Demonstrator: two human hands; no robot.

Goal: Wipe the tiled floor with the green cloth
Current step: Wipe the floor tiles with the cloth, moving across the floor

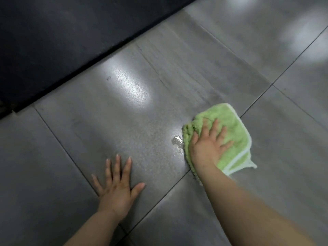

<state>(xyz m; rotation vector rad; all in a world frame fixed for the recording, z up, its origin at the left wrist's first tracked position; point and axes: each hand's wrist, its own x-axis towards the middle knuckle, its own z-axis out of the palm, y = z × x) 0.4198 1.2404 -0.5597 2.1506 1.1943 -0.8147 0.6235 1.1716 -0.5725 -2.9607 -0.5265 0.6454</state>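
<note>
Green cloth [230,119] under R hand's [206,148] spread fingers [214,128].

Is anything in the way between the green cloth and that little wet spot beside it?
Nothing visible. The wet spot lies right beside the green cloth; the right hand presses flat on it.

Pale green cloth [229,121] edged in white, speckled grey tiles [106,130] ruled by thin dark grout lines [58,140], plain black panel [53,41]
</note>
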